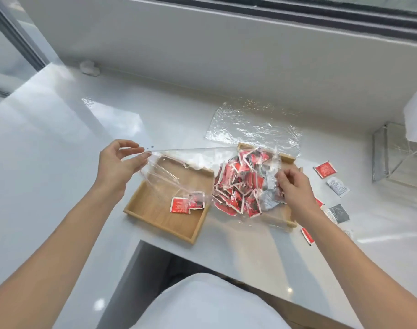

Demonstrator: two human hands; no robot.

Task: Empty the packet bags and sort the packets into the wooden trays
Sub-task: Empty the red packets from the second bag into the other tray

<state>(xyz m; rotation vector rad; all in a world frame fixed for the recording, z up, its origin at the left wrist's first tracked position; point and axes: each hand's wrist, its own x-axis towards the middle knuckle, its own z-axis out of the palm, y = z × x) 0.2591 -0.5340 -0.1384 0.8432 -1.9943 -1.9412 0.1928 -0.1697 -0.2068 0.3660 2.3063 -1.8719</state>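
A glossy white tabletop [60, 129] set against a window wall.

Daylight falls from the window [345, 10] (its dark frame runs along the top right) and glints in bright patches on the polished surface. A pale grey sill panel [202, 48] rises behind it, a glass pane with a dark frame [20, 36] stands at the left, and a clear acrylic box [397, 157] sits at the right edge.

No legible text, brand, number or sign. The red packets [179, 205] in the left tray [155, 210] carry white print, too blurred to read. The loose red packet [324, 169] and white packet [337, 186] on the counter [60, 138] also bear print, unreadable.
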